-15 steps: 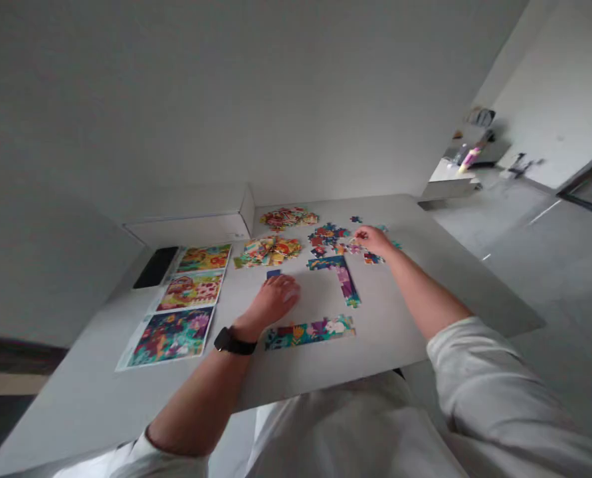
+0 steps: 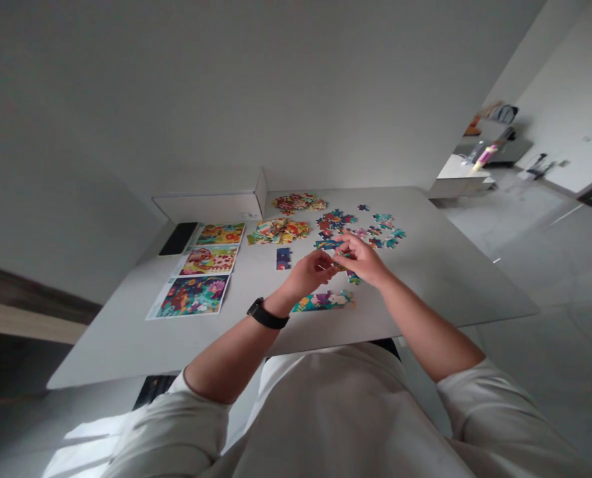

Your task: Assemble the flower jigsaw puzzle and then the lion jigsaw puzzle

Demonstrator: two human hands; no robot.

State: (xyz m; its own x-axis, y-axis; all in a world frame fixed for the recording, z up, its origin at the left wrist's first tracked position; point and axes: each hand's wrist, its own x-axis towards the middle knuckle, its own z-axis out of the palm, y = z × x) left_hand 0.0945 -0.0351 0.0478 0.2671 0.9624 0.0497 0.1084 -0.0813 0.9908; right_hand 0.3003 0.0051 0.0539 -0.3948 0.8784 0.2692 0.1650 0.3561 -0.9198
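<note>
Both my hands meet above the middle of the white table (image 2: pixel 440 279). My left hand (image 2: pixel 309 271), with a black watch on its wrist, has its fingers pinched, and my right hand (image 2: pixel 360 257) is closed around a small puzzle piece (image 2: pixel 344 255) between the two hands. Below them lies an assembled strip of puzzle (image 2: pixel 323 301). A small dark blue joined bit (image 2: pixel 284 258) lies just left of my left hand. Loose blue and teal pieces (image 2: pixel 365 229) are scattered beyond my right hand.
Three picture cards (image 2: pixel 202 275) lie in a column at the left, with a black phone (image 2: pixel 179 238) behind them. An open white box (image 2: pixel 216 206) stands at the back. Two heaps of orange pieces (image 2: pixel 282 230) lie beside it. A shelf with clutter (image 2: pixel 480 159) is at far right.
My right hand came back from the loose pieces with a piece. My left hand lifted off the table to meet it, which uncovered the dark blue bit. The camera shifted.
</note>
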